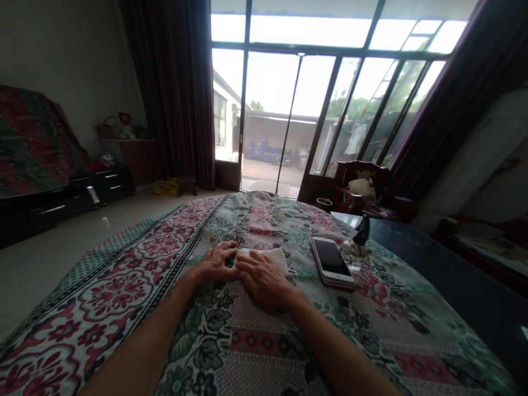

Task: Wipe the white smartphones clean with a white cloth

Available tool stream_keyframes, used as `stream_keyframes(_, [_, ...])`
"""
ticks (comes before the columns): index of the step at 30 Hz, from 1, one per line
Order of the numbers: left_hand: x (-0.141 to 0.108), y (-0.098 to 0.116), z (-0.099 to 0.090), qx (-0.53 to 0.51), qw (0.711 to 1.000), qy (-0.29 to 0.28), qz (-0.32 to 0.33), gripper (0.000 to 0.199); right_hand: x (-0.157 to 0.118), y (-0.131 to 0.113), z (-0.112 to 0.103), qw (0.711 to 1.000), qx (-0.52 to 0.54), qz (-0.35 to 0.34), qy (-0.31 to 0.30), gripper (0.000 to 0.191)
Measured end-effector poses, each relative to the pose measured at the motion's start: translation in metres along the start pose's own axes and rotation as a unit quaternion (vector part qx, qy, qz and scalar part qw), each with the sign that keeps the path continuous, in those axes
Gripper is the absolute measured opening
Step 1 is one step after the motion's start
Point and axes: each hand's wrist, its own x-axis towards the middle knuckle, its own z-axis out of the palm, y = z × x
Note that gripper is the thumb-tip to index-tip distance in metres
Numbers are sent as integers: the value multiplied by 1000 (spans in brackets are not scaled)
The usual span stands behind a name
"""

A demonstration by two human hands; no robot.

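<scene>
A small white folded piece (277,257), cloth or paper tissue, lies flat on the patterned bed cover (247,341). My right hand (264,279) rests palm down on it, fingers stretched out and pointing left. To its left, my left hand (215,262) lies on the cover with fingers spread and slightly bent, the tips by the white piece's left edge. The fingertips of both hands nearly meet, and the right hand hides part of the white piece. Neither hand grips anything.
Right of my hands lies a white smartphone (332,260) on a stack. Behind it stands a clear object with a dark top (359,236). A dark table surface (416,253) borders the cover at right. Beyond are a wooden chair (358,187), glass doors (272,132) and dark curtains (177,99).
</scene>
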Motion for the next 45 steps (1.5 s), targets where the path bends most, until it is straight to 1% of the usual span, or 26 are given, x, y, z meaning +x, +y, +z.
stream_keyframes(3, [-1, 1, -1, -2, 1000, 2, -8, 70, -1, -1, -2, 1000, 0, -2, 10, 35])
stream_keyframes(5, [-1, 2, -3, -4, 1000, -2, -11, 71, -1, -1, -5, 1000, -9, 2, 30, 38])
stream_keyframes(7, [-1, 3, -4, -3, 1000, -11, -11, 74, -1, 1, -10, 998, -28, 14, 50, 39])
stream_keyframes(9, [-1, 3, -5, 1, 1000, -20, -10, 77, -3, 4, -14, 996, -49, 37, 58, 38])
stream_keyframes(13, [0, 2, -6, 5, 1000, -26, -9, 79, -6, 12, -13, 994, -70, 81, 31, 37])
stream_keyframes(18, [-1, 3, -5, 0, 1000, -22, -16, 79, -7, 16, -6, 993, -51, 107, -12, 40])
stream_keyframes(27, [-2, 7, -8, -5, 1000, -20, -14, 77, -7, 18, -7, 994, -51, 96, -13, 40])
stream_keyframes(34, [-4, 9, -11, -10, 999, -37, -11, 74, -7, 19, -10, 996, -49, 74, 9, 35])
stream_keyframes(37, [-6, 11, -12, 1, 999, -43, -16, 72, -8, 22, -12, 997, -36, 61, 11, 37])
stream_keyframes(45, [-6, 13, -10, 7, 999, -44, -11, 68, -8, 26, -10, 998, -29, 50, 26, 34])
